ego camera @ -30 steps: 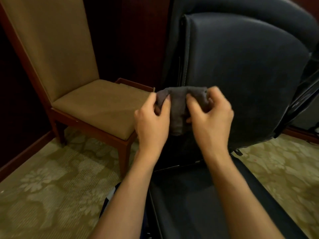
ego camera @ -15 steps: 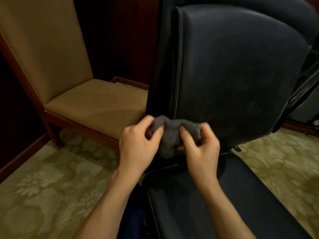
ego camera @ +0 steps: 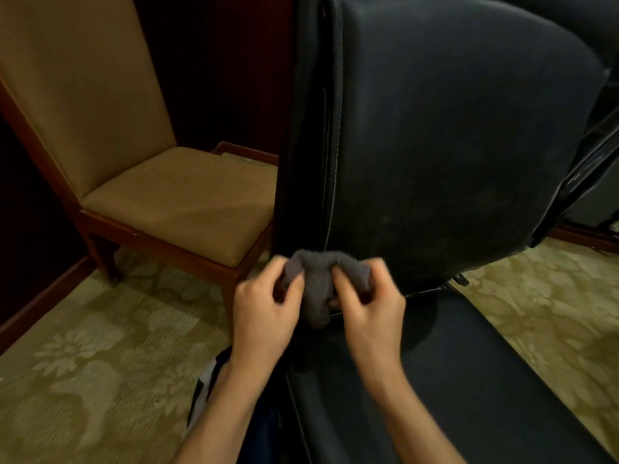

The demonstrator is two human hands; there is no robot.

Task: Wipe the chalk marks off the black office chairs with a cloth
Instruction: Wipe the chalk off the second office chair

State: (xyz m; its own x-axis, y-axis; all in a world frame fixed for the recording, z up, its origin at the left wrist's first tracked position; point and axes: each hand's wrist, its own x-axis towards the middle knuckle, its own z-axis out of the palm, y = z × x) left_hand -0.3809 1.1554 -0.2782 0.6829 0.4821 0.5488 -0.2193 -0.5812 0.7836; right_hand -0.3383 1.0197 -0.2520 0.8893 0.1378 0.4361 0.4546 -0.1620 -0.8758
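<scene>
A black office chair fills the right half of the view, its leather backrest (ego camera: 452,135) upright and its seat (ego camera: 452,380) below. Faint pale smudges show low on the backrest. A small dark grey cloth (ego camera: 318,286) is bunched between both hands at the bottom left of the backrest, just above the seat. My left hand (ego camera: 264,313) pinches its left end. My right hand (ego camera: 371,313) pinches its right end, and the middle of the cloth hangs down between them.
A tan upholstered chair (ego camera: 174,199) with a red-brown wooden frame stands close on the left. Patterned green-beige carpet (ego camera: 100,363) covers the floor. Dark wood panelling and a baseboard run behind. Part of another black chair (ego camera: 603,155) shows at the right edge.
Both hands have come down with the cloth from the middle of the backrest to its bottom edge near the seat. The view has tilted a little and moved closer.
</scene>
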